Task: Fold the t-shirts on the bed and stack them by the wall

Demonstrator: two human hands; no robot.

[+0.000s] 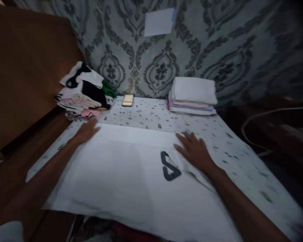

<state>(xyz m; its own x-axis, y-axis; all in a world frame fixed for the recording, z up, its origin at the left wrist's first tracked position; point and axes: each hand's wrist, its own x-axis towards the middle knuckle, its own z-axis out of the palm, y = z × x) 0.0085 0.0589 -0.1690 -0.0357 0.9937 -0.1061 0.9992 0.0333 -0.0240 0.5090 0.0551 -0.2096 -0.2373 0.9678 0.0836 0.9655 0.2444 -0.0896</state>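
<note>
A large white cloth (116,174), perhaps a shirt, lies spread out with its near edge hanging over the table's front. Toward its right side is a dark printed mark (170,166). My left hand (87,131) rests at the cloth's far left corner, fingers stretched and thumb apart. On the far right part of the cloth, my right hand (194,150) lies flat with its fingers spread. Neither hand visibly grips the fabric. Some creases run beside my right wrist.
The patterned table cover (146,112) shows beyond the cloth. Piled clothes (87,94) stand at the back left, near a brown panel (27,64). A phone-like device (128,100) lies by the wall. Folded cloths (193,95) are stacked back right; a pale cable (249,124) hangs beyond.
</note>
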